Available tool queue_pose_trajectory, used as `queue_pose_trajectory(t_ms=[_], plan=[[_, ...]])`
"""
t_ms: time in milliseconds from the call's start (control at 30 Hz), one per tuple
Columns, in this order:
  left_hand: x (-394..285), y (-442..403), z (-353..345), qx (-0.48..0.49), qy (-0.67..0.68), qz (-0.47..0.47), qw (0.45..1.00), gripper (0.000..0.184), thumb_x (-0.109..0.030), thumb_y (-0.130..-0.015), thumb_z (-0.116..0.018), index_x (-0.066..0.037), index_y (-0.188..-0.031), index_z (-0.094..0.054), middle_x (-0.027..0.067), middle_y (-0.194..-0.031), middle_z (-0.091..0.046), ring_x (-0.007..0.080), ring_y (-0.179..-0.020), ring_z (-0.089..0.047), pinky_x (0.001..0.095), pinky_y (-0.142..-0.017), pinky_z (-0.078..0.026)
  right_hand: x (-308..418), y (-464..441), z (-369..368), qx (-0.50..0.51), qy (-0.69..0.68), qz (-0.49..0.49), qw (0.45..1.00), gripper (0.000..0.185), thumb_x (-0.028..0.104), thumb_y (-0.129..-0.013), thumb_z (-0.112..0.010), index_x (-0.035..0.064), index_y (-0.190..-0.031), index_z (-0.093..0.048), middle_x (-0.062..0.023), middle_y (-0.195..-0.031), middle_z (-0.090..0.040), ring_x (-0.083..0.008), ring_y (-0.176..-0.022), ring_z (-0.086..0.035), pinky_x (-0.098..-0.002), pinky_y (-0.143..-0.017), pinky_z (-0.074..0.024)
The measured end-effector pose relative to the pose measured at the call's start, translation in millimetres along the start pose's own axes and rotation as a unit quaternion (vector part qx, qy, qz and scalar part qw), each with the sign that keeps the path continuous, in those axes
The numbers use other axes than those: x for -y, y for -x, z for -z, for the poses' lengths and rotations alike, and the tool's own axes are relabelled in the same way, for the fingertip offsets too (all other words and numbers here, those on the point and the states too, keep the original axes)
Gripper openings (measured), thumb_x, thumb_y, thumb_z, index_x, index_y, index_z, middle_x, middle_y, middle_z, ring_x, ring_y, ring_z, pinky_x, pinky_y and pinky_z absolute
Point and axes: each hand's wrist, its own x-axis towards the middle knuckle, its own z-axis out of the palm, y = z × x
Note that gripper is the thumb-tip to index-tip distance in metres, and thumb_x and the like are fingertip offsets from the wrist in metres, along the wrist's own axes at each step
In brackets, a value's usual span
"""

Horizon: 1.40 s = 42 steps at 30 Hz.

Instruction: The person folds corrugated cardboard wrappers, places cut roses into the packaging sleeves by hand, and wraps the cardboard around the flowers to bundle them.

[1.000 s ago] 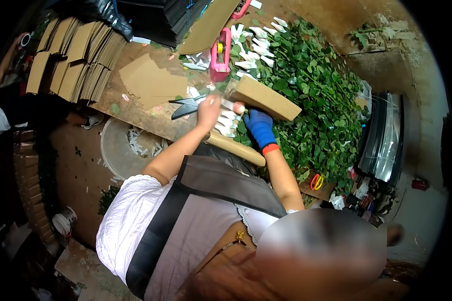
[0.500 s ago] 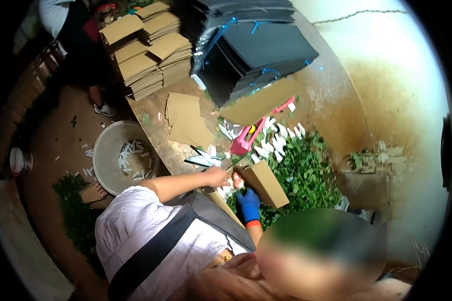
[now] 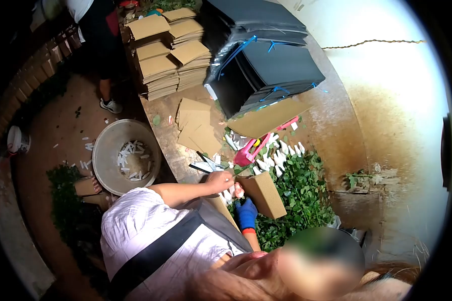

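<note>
The bare left hand (image 3: 220,182) has neared the pinkish-white round bloom (image 3: 239,190) beside the blue-gloved right hand (image 3: 246,213), centring work there; their fingers' hold I cannot tell.

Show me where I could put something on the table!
The table is mostly bare between the loose cardboard and the edge by the bin, and up to the cardboard stack. Leaves, white bundles, scissors and pink dispenser crowd the left hand and gloved right hand.
</note>
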Motion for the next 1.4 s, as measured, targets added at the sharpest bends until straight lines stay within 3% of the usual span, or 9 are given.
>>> queue_pose_trajectory(t_ms=[100,200,400,533,800,933,1100,1233,1400], plan=[[2,-12,16,-0.064,0.041,-0.017,0.997,0.021,-0.028,-0.078,-0.065,-0.008,-0.071,-0.065,0.0111,-0.082,-0.064,0.0345,-0.077,-0.065,0.0436,-0.068,-0.051,1,3,9,0.030,-0.068,0.018,0.997,0.064,0.046,-0.075,-0.076,0.0031,-0.120,-0.061,-0.0220,-0.111,-0.068,-0.0369,-0.103,-0.066,-0.0441,-0.089,-0.0516],[22,-17,27,0.026,-0.068,-0.019,0.997,0.022,-0.029,-0.077,-0.067,-0.009,-0.080,-0.062,0.0114,-0.080,-0.064,0.0338,-0.077,-0.066,0.0432,-0.067,-0.051,12,21,50,0.116,-0.243,0.038,0.962,0.083,0.046,-0.067,-0.085,0.0004,-0.130,-0.055,-0.0191,-0.117,-0.067,-0.0311,-0.107,-0.065,-0.0382,-0.093,-0.0503],[9,-13,19,0.353,-0.212,-0.042,0.910,0.054,-0.060,-0.079,-0.068,-0.009,-0.098,-0.071,0.0164,-0.080,-0.069,0.0355,-0.079,-0.067,0.0442,-0.072,-0.052,0,4,6,0.060,-0.026,0.068,0.996,0.084,0.057,-0.066,-0.080,0.0047,-0.124,-0.051,-0.0217,-0.109,-0.068,-0.0389,-0.100,-0.065,-0.0460,-0.083,-0.0518],[24,-14,8,0.345,-0.159,-0.047,0.924,0.045,-0.051,-0.082,-0.064,-0.009,-0.093,-0.074,0.0180,-0.086,-0.070,0.0367,-0.084,-0.068,0.0475,-0.073,-0.052,-8,4,-7,0.016,0.009,0.091,0.996,0.084,0.060,-0.067,-0.079,0.0055,-0.123,-0.047,-0.0226,-0.106,-0.068,-0.0411,-0.096,-0.065,-0.0484,-0.079,-0.0523],[12,16,18,0.101,-0.072,-0.016,0.992,0.027,-0.035,-0.079,-0.063,-0.008,-0.075,-0.065,0.0181,-0.075,-0.066,0.0372,-0.073,-0.066,0.0470,-0.065,-0.051,18,23,21,0.018,0.002,0.085,0.996,0.070,0.041,-0.075,-0.078,-0.0023,-0.120,-0.049,-0.0269,-0.107,-0.065,-0.0433,-0.099,-0.063,-0.0495,-0.082,-0.0499],[19,1,28,-0.071,-0.006,-0.113,0.991,0.024,-0.031,-0.078,-0.064,-0.007,-0.078,-0.062,0.0152,-0.078,-0.065,0.0368,-0.075,-0.065,0.0463,-0.066,-0.050,23,35,48,0.049,-0.124,0.065,0.989,0.068,0.036,-0.074,-0.079,-0.0021,-0.125,-0.053,-0.0257,-0.114,-0.066,-0.0392,-0.103,-0.065,-0.0439,-0.089,-0.0504],[21,-9,65,0.247,-0.090,0.006,0.965,0.043,-0.040,-0.076,-0.073,-0.008,-0.103,-0.061,0.0155,-0.089,-0.067,0.0332,-0.084,-0.066,0.0432,-0.071,-0.051,-37,7,27,-0.021,-0.294,0.115,0.949,0.047,0.032,-0.080,-0.076,0.0022,-0.114,-0.065,-0.0189,-0.108,-0.071,-0.0307,-0.097,-0.069,-0.0412,-0.087,-0.0528],[36,-23,23,0.436,-0.138,-0.065,0.887,0.055,-0.053,-0.072,-0.078,-0.006,-0.100,-0.070,0.0194,-0.091,-0.069,0.0338,-0.084,-0.066,0.0433,-0.075,-0.051,-2,26,48,0.128,-0.138,0.210,0.959,0.035,0.033,-0.084,-0.071,0.0087,-0.109,-0.070,-0.0178,-0.101,-0.070,-0.0322,-0.092,-0.068,-0.0411,-0.083,-0.0532],[23,-26,26,0.492,-0.117,-0.046,0.862,0.048,-0.050,-0.083,-0.072,-0.003,-0.093,-0.073,0.0195,-0.086,-0.071,0.0312,-0.078,-0.066,0.0410,-0.075,-0.051,0,21,3,0.128,-0.025,0.203,0.971,0.034,0.043,-0.081,-0.067,0.0105,-0.089,-0.070,-0.0196,-0.088,-0.069,-0.0390,-0.083,-0.067,-0.0485,-0.075,-0.0535]])
